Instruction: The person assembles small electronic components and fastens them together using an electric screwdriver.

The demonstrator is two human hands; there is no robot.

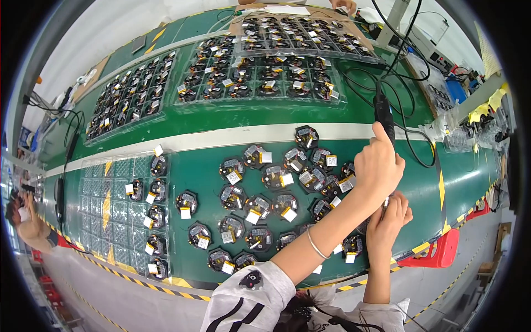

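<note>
My left hand (379,166), a bangle on its wrist, is wrapped round a black corded electric screwdriver (381,108) held upright. Just below, my right hand (390,217) has its fingers drawn together by the tool's lower end. What they pinch is hidden. A dark round module (363,226) shows partly beside them, under my left forearm. Several black round circuit modules, each with a white-and-yellow battery pack, lie loose to the left, such as this module (232,197). Another module (352,248) lies just left of my right wrist.
A clear compartment tray (119,196) at left holds several modules along its right side. Filled trays (133,91) (257,72) stand beyond the pale strip (221,136). Black cable (412,130) loops at right. A red stool (437,250) stands by the table edge. Another person's hand (345,5) shows at the far side.
</note>
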